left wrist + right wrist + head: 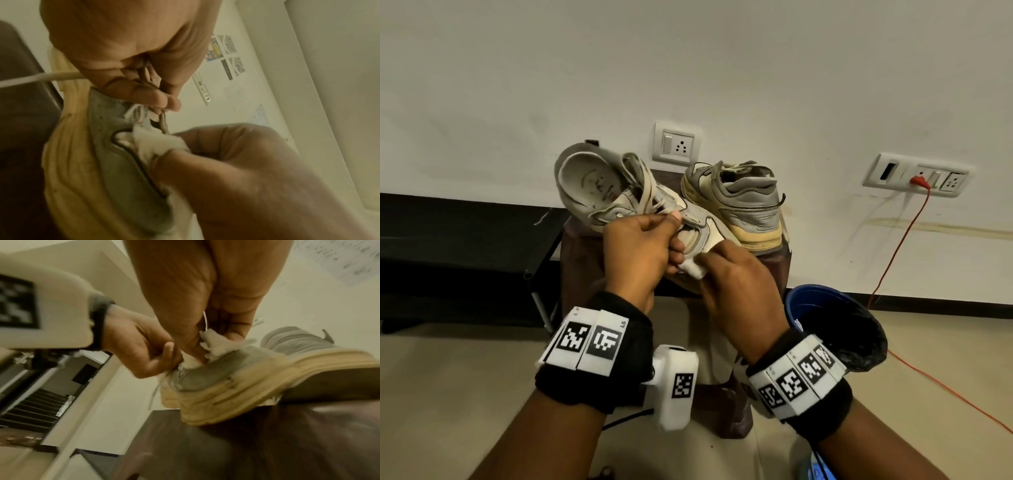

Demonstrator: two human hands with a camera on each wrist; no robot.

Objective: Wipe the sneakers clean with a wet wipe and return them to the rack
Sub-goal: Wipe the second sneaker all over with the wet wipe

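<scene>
My left hand (669, 240) grips a worn grey-and-white sneaker (599, 185) by its lace area and holds it tilted, with its opening toward me. In the left wrist view the fingers (164, 100) pinch the laces above the yellowed sole (68, 162). My right hand (714, 265) pinches a crumpled white wet wipe (693, 270) and presses it against the toe part of that sneaker. The wipe (218, 340) sits bunched on the grey upper (213, 378). The second sneaker (739, 202) stands upright on a brown stool (582, 263), just behind my hands.
A low black shoe rack (448, 240) runs along the wall at the left. To the right of the stool on the floor is a blue bin (801, 301) with a black liner. An orange cable (893, 253) hangs from a wall socket and trails across the floor.
</scene>
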